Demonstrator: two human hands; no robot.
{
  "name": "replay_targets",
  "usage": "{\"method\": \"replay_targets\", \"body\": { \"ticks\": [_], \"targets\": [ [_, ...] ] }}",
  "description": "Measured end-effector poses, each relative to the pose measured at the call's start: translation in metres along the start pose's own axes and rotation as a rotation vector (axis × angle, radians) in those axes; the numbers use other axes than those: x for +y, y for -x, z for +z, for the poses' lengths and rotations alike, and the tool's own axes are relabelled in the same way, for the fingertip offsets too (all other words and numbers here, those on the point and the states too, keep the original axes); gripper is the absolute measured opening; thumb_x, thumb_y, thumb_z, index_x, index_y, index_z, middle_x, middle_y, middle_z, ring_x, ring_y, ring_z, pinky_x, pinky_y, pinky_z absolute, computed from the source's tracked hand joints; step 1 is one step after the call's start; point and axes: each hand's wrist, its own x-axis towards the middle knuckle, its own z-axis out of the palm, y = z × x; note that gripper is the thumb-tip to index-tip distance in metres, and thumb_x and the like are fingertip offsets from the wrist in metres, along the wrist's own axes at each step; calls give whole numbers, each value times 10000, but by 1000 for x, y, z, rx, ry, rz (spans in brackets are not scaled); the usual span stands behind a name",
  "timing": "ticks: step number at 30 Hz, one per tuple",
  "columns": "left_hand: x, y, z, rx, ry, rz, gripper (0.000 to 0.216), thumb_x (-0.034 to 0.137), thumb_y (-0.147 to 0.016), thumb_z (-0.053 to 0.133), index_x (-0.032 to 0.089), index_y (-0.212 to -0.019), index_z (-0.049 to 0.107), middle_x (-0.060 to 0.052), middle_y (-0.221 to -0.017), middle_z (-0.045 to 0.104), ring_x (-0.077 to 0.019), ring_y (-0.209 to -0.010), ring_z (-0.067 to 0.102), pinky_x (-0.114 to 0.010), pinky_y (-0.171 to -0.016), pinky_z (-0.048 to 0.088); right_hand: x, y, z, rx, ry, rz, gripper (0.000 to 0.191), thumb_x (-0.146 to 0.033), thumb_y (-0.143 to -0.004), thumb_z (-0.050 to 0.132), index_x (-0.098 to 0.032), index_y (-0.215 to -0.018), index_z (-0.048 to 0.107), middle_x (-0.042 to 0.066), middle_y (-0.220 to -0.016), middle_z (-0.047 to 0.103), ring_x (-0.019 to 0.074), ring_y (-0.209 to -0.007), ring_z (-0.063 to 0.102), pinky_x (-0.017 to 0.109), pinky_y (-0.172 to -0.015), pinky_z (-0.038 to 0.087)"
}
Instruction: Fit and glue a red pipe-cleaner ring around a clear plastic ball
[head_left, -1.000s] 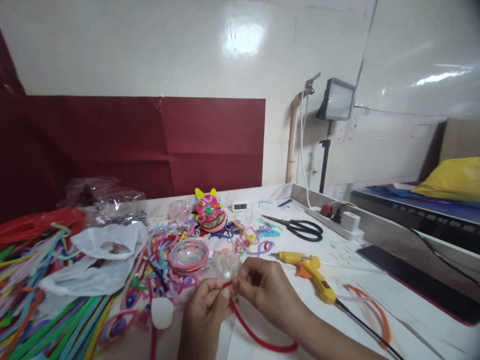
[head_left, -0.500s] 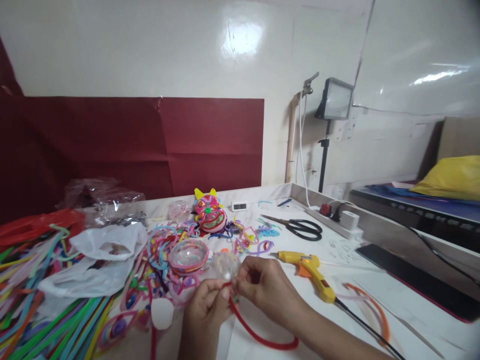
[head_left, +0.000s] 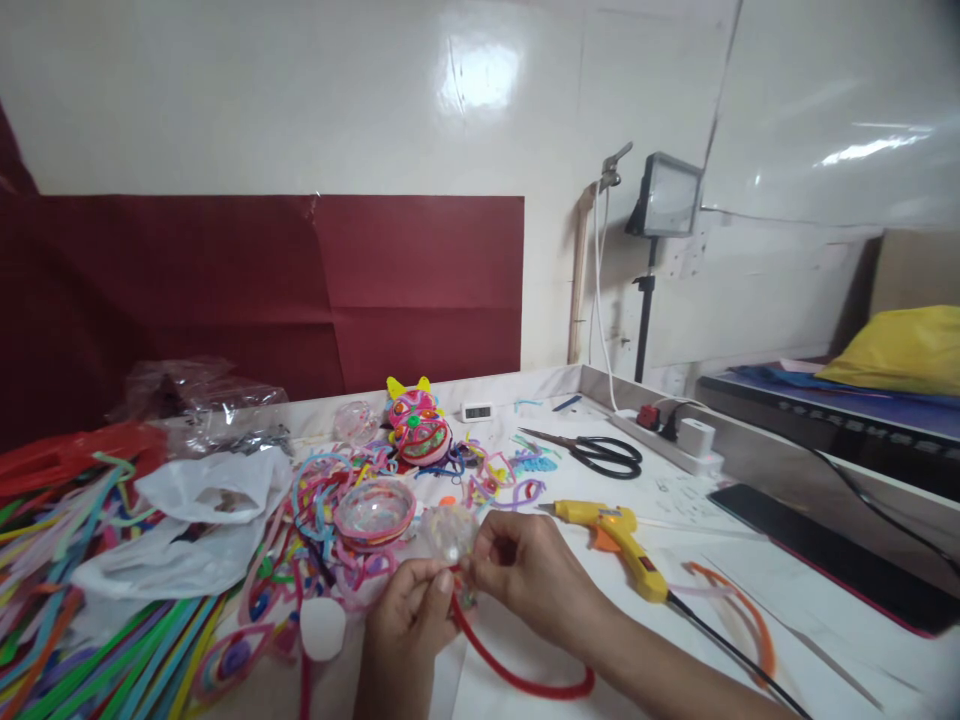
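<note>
Both my hands meet low in the middle of the view over a white table [head_left: 697, 540]. My left hand [head_left: 411, 610] and my right hand [head_left: 525, 570] are closed in a pinch on a small clear plastic half-ball [head_left: 448, 533] and the end of a red pipe cleaner [head_left: 517, 678]. The pipe cleaner curves down and to the right under my right wrist. Just left of the hands sits a clear bowl [head_left: 374, 512] wrapped in pink pipe cleaner.
A yellow glue gun [head_left: 615, 540] lies right of my hands, black scissors [head_left: 607, 455] beyond it. A decorated pink ball with yellow ears [head_left: 417, 428] stands at the back. Heaps of coloured pipe cleaners [head_left: 90, 640] and plastic bags [head_left: 195, 520] cover the left. A power strip [head_left: 675, 440] lines the right edge.
The hands hold almost the same pose; the camera has shifted slightly, so everything sits a little further left. The grip on the half-ball and red pipe cleaner is unchanged.
</note>
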Motion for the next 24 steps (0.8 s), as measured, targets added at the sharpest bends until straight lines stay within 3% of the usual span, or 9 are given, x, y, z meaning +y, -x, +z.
{"method": "replay_targets", "body": {
  "ticks": [17,24],
  "targets": [
    [7,0,-2,-29,32,-51,418,459,-491,859,163,-653,612,9,-530,677,-137,-502,625,-253,-521,567,2,-2,2,-24,-41,-13,67,-152,-667,576,-186,-611,591,-25,-558,591,113,-517,498,215,-496,341],
    [11,1,0,-10,53,-73,413,432,-478,867,160,-645,605,17,-522,674,-123,-491,616,-243,-517,564,4,-3,5,-26,-115,61,65,-137,-656,570,-184,-614,584,-21,-558,597,115,-519,494,221,-497,351]
  ]
}}
